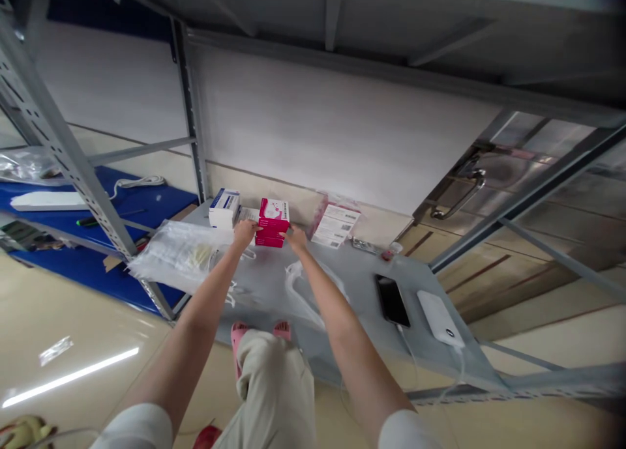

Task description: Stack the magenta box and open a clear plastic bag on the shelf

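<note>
Small pink-and-white boxes (272, 231) sit stacked near the back of a grey metal shelf, the top one printed white and pink. My left hand (246, 232) grips the stack's left side, its fingers curled at the edge. From the right, my right hand (295, 238) presses its fingers against the same stack. To the left stands a white-and-blue box (224, 208), with a low pale box (248, 215) between it and the pink ones. Right of my right hand, a plastic-wrapped pack (336, 224) with white labels leans near the wall.
Clear plastic bags (169, 250) lie at the shelf's left, and a clear bag or strap (298, 286) under my right forearm. A black phone (392, 300) and a white power bank (440, 317), both cabled, lie at right. Metal uprights (193, 123) frame the shelf; another board hangs overhead.
</note>
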A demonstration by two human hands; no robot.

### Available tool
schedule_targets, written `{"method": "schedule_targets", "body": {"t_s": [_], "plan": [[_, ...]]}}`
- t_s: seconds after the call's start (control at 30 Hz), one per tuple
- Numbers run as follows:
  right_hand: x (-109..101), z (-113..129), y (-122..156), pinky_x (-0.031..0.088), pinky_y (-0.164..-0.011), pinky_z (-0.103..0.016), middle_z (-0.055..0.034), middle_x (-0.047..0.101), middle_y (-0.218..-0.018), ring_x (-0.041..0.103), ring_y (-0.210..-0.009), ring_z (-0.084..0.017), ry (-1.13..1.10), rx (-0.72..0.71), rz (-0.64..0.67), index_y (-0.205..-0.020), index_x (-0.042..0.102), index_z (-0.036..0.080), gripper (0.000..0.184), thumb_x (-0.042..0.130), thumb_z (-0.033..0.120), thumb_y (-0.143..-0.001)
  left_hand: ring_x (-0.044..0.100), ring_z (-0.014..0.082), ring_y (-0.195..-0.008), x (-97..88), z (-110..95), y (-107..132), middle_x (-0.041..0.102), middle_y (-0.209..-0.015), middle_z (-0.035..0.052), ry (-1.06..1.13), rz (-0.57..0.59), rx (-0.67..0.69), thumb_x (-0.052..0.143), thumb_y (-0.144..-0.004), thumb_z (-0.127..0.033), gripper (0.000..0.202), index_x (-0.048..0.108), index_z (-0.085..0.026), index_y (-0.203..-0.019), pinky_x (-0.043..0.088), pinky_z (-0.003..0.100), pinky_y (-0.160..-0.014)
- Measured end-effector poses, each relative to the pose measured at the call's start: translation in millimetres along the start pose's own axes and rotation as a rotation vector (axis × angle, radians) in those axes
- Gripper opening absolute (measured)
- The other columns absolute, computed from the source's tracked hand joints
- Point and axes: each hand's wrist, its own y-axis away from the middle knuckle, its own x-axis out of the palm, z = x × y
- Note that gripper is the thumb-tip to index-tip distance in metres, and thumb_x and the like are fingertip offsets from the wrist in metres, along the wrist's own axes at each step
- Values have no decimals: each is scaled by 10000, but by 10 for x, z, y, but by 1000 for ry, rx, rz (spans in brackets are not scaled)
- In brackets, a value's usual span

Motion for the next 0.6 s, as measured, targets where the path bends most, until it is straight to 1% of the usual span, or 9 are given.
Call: {"method": "schedule_targets", "body": {"t_s": [0.13,0.2,0.27,0.3,0.37,0.43,0.47,0.53,0.6], "plan": [[-45,-156,275,366,-1020,-375,-96,599,-1244,525,-1186,-236,25,-70,72,-1298,521,196,557,672,262,-766,624,222,-902,39,-30,50,710,-938,111,13,-28,-4,495,-886,-328,274,724,-177,-875,417,289,-776],[-87,-258,488,351,-1038,-371,-87,592,-1246,510,-1196,-236,92,-154,163,-1254,570,213,537,688,207,-730,620,222,-903,63,-46,92,710,-951,112,27,-47,-9,482,-892,-309,273,719,-172,-893,421,298,-793],[-133,-346,700,369,-1021,-355,-78,592,-1242,509,-1187,-238,168,-235,266,-1185,626,227,489,685,146,-706,607,225,-934,87,-71,143,705,-984,114,45,-70,-7,478,-892,-287,264,707,-163,-934,421,312,-835],[-157,-380,789,378,-1010,-353,-77,590,-1244,507,-1185,-243,202,-258,306,-1156,646,229,471,675,114,-700,592,229,-982,99,-88,174,692,-1037,117,54,-85,-1,478,-889,-267,258,694,-157,-979,413,322,-872],[-208,-425,917,382,-996,-374,-84,595,-1236,510,-1173,-260,287,-290,357,-1124,665,225,446,644,72,-705,518,244,-1131,122,-135,247,610,-1228,122,67,-130,7,465,-883,-217,306,625,-150,-1135,374,356,-964],[-264,-452,979,383,-980,-390,-103,615,-1197,532,-1135,-271,366,-323,395,-1105,674,205,409,629,68,-722,420,260,-1248,139,-193,340,471,-1391,121,112,-228,29,441,-876,-175,403,521,-160,-1270,330,399,-1026],[-293,-464,992,387,-967,-386,-112,629,-1165,547,-1107,-270,387,-333,407,-1084,683,191,380,634,74,-726,387,266,-1278,143,-225,394,421,-1427,123,150,-290,52,429,-872,-162,438,482,-169,-1307,319,418,-1040],[-353,-494,1007,393,-941,-366,-118,648,-1114,565,-1063,-262,415,-354,423,-1034,698,178,318,644,87,-734,365,279,-1299,138,-285,515,376,-1447,138,234,-416,107,422,-859,-145,472,450,-180,-1329,314,451,-1046],[-408,-532,1029,388,-929,-350,-109,661,-1066,566,-1040,-249,418,-368,419,-957,713,179,250,642,82,-738,343,293,-1315,113,-334,648,330,-1462,157,292,-506,144,429,-845,-138,498,428,-180,-1341,306,477,-1050]]}}
